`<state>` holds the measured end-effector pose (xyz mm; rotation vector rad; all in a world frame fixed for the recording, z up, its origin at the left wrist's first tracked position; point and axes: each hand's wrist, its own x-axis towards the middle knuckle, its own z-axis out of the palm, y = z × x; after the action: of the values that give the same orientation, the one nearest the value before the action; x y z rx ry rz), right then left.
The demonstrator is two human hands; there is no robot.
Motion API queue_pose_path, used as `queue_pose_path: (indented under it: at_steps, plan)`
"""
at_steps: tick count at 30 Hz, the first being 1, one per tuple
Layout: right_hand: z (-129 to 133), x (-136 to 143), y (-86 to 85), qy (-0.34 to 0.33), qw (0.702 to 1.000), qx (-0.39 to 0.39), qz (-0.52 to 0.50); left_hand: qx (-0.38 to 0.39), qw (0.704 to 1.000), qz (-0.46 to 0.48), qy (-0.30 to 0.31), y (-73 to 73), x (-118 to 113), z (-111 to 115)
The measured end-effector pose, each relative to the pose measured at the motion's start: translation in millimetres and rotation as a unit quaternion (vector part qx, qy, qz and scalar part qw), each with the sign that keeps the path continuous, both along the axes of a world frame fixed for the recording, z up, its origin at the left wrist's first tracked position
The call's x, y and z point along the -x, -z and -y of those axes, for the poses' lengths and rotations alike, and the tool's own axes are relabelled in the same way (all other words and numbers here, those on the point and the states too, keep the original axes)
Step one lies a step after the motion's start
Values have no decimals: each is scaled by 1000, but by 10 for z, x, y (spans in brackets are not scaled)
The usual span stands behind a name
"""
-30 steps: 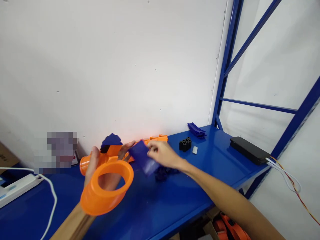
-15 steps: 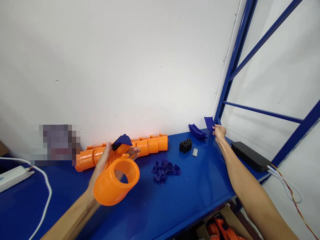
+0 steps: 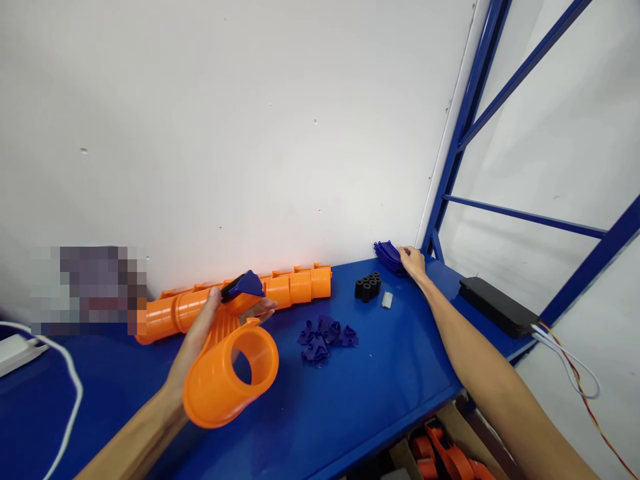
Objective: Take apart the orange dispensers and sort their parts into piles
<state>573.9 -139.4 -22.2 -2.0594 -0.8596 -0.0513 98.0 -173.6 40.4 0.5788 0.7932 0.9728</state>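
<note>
My left hand [image 3: 194, 340] is wrapped round an orange plastic tube part [image 3: 215, 390], its round open end facing me. A dark blue cap-like piece [image 3: 249, 285] with a black edge sits on top of this part, by my thumb. Far right, at the back of the table, my right hand [image 3: 414, 261] has its fingertips closed at the right end of a stack of curved blue plastic panels [image 3: 388, 259]. The fingers seem to pinch a panel there, though the grip is partly hidden. Several small dark blue plastic pieces [image 3: 320, 341] lie loose mid-table.
Orange tube parts [image 3: 300, 287] lie in a row along the wall. Near the stack are black cylinders [image 3: 367, 287] and a small pale block [image 3: 387, 300]. A black box [image 3: 500, 307] with cables lies right, beside the blue frame [image 3: 455, 143]. Below, a cardboard box [image 3: 450, 420] holds orange parts.
My right hand has moved left, bringing the single blue panel from beside the frame to the stack. My left hand still holds the orange tube part, almost unmoved.
</note>
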Motion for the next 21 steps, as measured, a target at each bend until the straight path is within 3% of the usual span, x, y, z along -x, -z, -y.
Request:
queue_pose_path:
  at_steps: [6, 12, 21]
  plan:
    - [63, 106, -65, -38, 998, 49, 23, -7, 1000, 7, 7, 24, -40, 4]
    - [21, 277, -102, -19, 984, 144, 107, -66, 998, -10, 12, 64, -73, 8]
    - [50, 282, -105, 18, 981, 143, 128, -72, 997, -14, 21, 60, -87, 27]
